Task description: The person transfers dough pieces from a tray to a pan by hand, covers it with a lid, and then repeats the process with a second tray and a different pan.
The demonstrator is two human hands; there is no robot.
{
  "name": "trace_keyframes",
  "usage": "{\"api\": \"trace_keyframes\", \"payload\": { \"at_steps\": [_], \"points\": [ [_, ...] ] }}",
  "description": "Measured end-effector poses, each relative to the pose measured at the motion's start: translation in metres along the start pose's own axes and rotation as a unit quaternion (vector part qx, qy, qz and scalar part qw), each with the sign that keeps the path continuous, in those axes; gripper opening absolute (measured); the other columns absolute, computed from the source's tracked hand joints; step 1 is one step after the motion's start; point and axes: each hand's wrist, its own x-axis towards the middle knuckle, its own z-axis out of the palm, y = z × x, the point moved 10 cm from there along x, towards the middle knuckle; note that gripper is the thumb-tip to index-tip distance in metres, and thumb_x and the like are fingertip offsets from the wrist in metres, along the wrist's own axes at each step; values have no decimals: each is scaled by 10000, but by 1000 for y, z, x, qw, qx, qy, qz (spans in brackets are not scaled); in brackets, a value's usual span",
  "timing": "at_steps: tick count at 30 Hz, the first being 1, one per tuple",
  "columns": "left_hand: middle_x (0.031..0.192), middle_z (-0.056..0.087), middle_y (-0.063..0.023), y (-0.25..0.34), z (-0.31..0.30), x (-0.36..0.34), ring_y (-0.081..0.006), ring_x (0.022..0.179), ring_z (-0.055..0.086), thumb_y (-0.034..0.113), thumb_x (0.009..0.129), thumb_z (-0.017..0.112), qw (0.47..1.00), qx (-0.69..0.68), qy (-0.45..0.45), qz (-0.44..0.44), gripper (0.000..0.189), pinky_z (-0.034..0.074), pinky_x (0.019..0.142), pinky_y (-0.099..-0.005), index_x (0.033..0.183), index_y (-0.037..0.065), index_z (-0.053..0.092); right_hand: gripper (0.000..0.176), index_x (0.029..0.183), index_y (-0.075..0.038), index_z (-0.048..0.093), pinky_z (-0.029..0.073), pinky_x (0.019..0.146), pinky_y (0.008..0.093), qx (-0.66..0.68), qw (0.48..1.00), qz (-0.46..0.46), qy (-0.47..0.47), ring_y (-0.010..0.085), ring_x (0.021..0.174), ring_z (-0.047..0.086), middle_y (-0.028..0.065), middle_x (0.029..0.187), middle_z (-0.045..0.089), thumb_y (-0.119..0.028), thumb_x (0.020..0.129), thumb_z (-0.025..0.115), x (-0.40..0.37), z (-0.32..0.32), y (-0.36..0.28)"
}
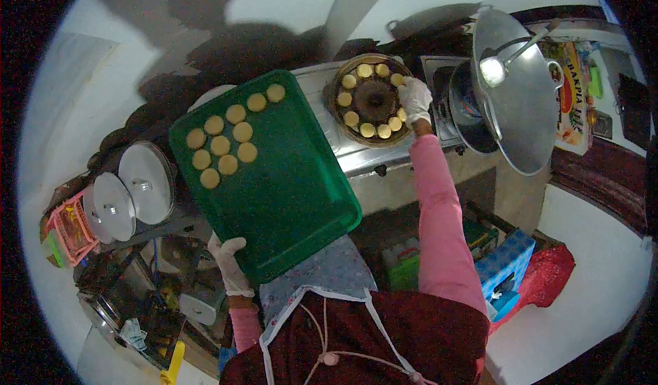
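Observation:
My right hand (415,101), in a white glove, is at the right rim of a round brown pan (375,100) on the stove. Its fingers point down into the pan; what they hold, if anything, is hidden. Several pale round cakes (367,130) form a ring inside the pan. My left hand (229,261), also gloved, is at the lower left edge of a green tray (301,207), its thumb over the rim and its other fingers partly hidden beneath. Several round cakes (220,145) lie in the tray's upper left part.
A large metal wok (524,97) with a ladle (517,54) stands at the right. Pot lids (145,183) lean at the left. Below right are a blue box (506,261) and red cloth (541,282). A pink basket (72,231) is at far left.

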Motion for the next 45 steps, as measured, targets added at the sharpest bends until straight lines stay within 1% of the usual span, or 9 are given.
{"api": "trace_keyframes", "payload": {
  "at_steps": [4, 7, 10, 12, 16, 19, 24, 33, 45],
  "points": [
    [1128, 540, -81, -1, -9, 6, -223, 980, 534, 211, 687, 627, 1000, 22, 16, -2, 536, 454, 897, -360, 1180, 34, 510, 309, 1040, -136, 722, 506, 834, 424, 127, 991, 33, -20, 338, 944, 661, 150, 1042, 689, -310, 795, 651, -31, -21, 29],
    [1087, 562, -75, 0, -13, 11, -222, 954, 550, 190, 684, 618, 999, 30, 15, 9, 476, 452, 900, -362, 1126, 26, 553, 302, 1021, -141, 731, 509, 829, 418, 10, 985, 111, -129, 328, 933, 666, 137, 1017, 697, -328, 791, 674, -53, 18, 60],
    [946, 663, -57, 1, -15, 9, -213, 785, 628, 90, 622, 586, 995, -49, 81, 12, 437, 519, 739, -311, 1046, -1, 637, 253, 920, -138, 704, 545, 670, 455, -12, 999, -23, -36, 340, 803, 685, 117, 858, 696, -360, 811, 654, -72, 5, 34],
    [1058, 586, -77, 8, -7, 8, -232, 940, 569, 171, 687, 604, 998, 47, 14, 30, 411, 435, 919, -377, 1077, 40, 596, 245, 926, -145, 692, 542, 635, 445, -39, 994, -97, -20, 317, 780, 689, 106, 803, 675, -362, 825, 642, -76, 14, 26],
    [938, 661, -56, 24, 16, 6, -195, 791, 624, 103, 634, 578, 999, -30, 8, 18, 426, 513, 740, -304, 1042, -1, 637, 192, 999, -171, 678, 514, 695, 473, -62, 997, -32, -34, 348, 842, 656, 148, 879, 662, -227, 824, 624, -66, 50, 60],
    [1086, 554, -93, -6, -4, 8, -242, 1047, 521, 173, 710, 612, 999, -17, 6, -28, 419, 444, 936, -400, 1112, 72, 549, 162, 973, -162, 676, 509, 672, 479, -82, 996, -16, -28, 354, 822, 652, 145, 867, 654, -221, 838, 609, -64, 40, 49],
    [1079, 557, -86, -2, -2, 9, -247, 933, 555, 166, 637, 635, 1000, 12, -11, -11, 647, 490, 834, -387, 1248, 60, 451, 206, 1010, -183, 669, 551, 626, 445, -112, 982, -132, -79, 308, 792, 689, 87, 892, 680, -298, 848, 616, -91, 35, -8],
    [1092, 557, -89, 2, -7, 2, -239, 1136, 471, 224, 789, 574, 998, 59, -4, 22, 153, 379, 1011, -405, 874, 101, 608, 255, 1057, -157, 707, 488, 693, 468, 10, 982, -165, -88, 344, 812, 618, 125, 828, 587, -231, 815, 675, -118, 27, -47],
    [1239, 495, -64, -1, -11, 0, -232, 1111, 485, 236, 756, 598, 1000, 0, -9, 13, 198, 409, 973, -381, 893, 94, 605, 265, 1037, -136, 695, 481, 677, 467, 28, 981, -178, -69, 327, 843, 617, 108, 883, 610, -263, 806, 676, -114, 20, -90]
  ]
}}
